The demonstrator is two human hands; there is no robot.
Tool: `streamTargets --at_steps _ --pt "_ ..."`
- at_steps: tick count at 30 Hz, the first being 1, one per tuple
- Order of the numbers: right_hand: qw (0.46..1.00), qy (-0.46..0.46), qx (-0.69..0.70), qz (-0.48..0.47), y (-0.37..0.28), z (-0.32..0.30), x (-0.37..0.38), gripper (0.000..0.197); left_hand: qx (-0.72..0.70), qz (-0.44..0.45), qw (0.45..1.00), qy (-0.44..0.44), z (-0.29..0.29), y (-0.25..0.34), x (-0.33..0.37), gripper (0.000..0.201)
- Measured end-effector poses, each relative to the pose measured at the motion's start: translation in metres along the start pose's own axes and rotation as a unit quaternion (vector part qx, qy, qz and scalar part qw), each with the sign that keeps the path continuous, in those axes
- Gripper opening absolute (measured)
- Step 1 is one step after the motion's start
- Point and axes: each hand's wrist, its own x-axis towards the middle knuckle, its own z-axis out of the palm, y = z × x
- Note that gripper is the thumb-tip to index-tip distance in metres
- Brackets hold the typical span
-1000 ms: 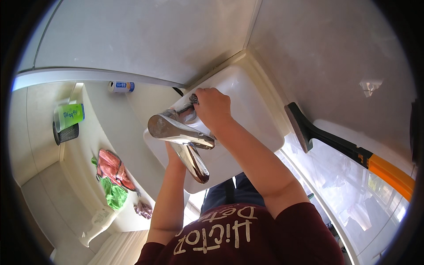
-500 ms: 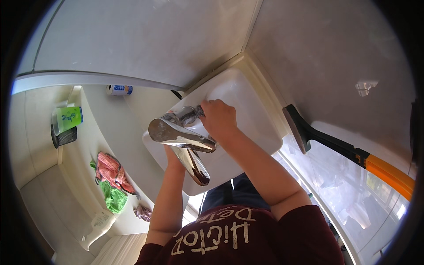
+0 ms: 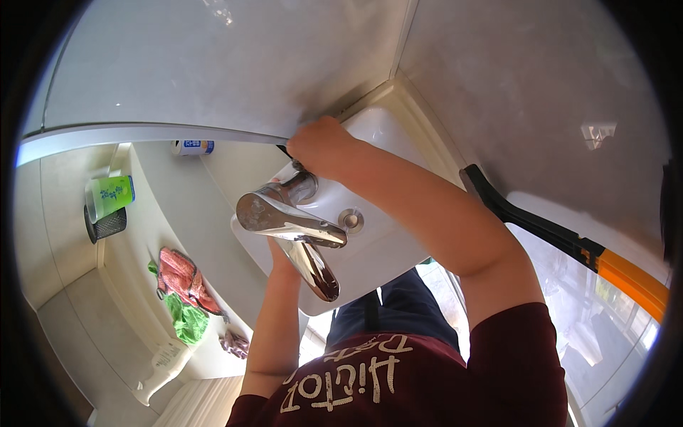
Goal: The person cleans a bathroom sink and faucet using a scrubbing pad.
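Observation:
A chrome tap [image 3: 284, 217] stands over a white washbasin [image 3: 380, 135], with a round metal drain [image 3: 351, 220] showing beside it. My right hand [image 3: 320, 147] is closed at the basin's back edge, against the wall. A bit of grey wire scourer [image 3: 298, 166] shows under its fingers, beside the tap's base; the rest is hidden. My left hand reaches in behind the tap, which covers its fingers; only the wrist [image 3: 282, 257] shows clearly, low by the tap's body.
On the ledge at left lie a pink cloth [image 3: 183, 274] and a green cloth [image 3: 186, 320]. Farther back are a green-and-clear container [image 3: 114, 196], a black mesh basket [image 3: 107, 225] and a white-and-blue can [image 3: 192, 147]. An orange-handled black tool [image 3: 541, 231] leans at right.
My right hand has moved back and left, from the basin bowl beside the tap to the rear edge by the wall, uncovering the drain. The left arm has barely moved.

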Motion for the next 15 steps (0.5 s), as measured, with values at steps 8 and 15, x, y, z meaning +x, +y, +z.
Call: streamTargets --at_steps 8,15 --pt "0.993 -0.044 0.042 0.104 -0.008 0.005 -0.017 0.010 0.092 0.035 0.994 -0.038 -0.001 0.005 -0.001 0.043" --pt "0.943 0.102 0.164 0.271 -0.032 0.036 -0.066 0.022 0.488 0.270 0.823 -0.110 0.038 -0.011 -0.005 0.050"
